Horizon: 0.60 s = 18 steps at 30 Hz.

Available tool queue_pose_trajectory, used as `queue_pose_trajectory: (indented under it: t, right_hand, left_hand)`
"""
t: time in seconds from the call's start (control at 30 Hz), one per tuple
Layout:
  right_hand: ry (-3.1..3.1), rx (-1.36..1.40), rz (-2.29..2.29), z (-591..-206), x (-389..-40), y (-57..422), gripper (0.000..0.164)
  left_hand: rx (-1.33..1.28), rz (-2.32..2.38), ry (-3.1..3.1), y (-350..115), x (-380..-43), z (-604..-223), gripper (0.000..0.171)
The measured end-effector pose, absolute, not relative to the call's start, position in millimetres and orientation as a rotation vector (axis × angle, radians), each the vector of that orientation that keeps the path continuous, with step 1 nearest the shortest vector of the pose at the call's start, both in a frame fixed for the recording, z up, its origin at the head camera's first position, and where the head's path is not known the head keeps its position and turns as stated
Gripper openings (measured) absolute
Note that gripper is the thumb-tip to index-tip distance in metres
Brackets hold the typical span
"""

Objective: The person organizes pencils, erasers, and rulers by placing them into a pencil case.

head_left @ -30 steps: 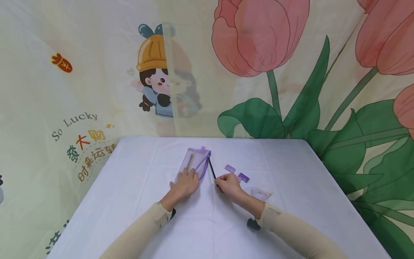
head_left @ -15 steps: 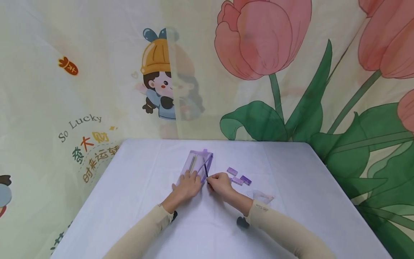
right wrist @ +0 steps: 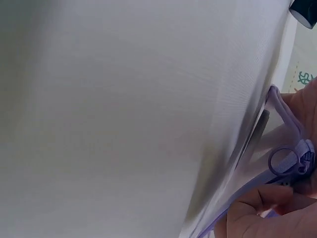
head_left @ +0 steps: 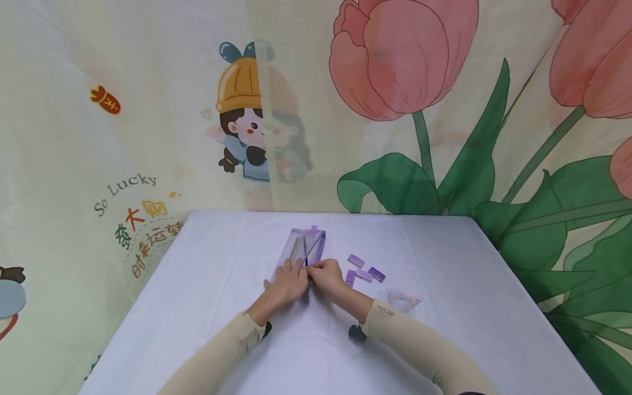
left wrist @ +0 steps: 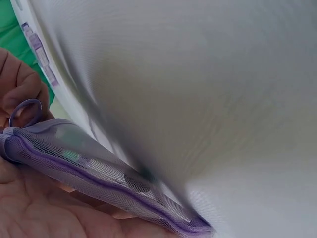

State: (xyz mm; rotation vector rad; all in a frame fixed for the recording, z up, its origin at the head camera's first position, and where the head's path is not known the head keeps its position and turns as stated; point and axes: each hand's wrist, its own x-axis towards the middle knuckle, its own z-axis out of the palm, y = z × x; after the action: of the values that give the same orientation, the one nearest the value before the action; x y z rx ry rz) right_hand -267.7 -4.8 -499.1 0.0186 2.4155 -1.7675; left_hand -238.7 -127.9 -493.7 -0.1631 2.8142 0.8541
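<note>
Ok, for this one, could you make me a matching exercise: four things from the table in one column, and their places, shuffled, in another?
Things
1. Purple mesh zip pouch
2. Thin dark stick
3. Four small purple blocks
4. See-through triangular ruler

Places
A. In a loose cluster, right of the right grip
B. Beside the beige right sleeve
C. Partly covered by the left grip
D. Within the pouch's outline, lower end at the right grip

Pairs: 1-C, 2-D, 3-A, 4-B
</note>
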Motion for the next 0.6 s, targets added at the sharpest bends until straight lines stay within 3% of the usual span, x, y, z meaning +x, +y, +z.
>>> queue_pose_trajectory:
  t: [0.43,0.6]
  right_hand:
    - [2.569,-0.149,-1.630,-505.7,-266.0,-10.0,0.022]
    - [2.692,-0.388,-1.458,-502.1,-262.2,-1.9,0.021]
  left_hand:
    - [-0.160,0.840,2.856,-125.9,-238.9,-492.3,0.058]
    - [-0.170,0.812,2.856,-126.2,-237.8,-492.7,0.058]
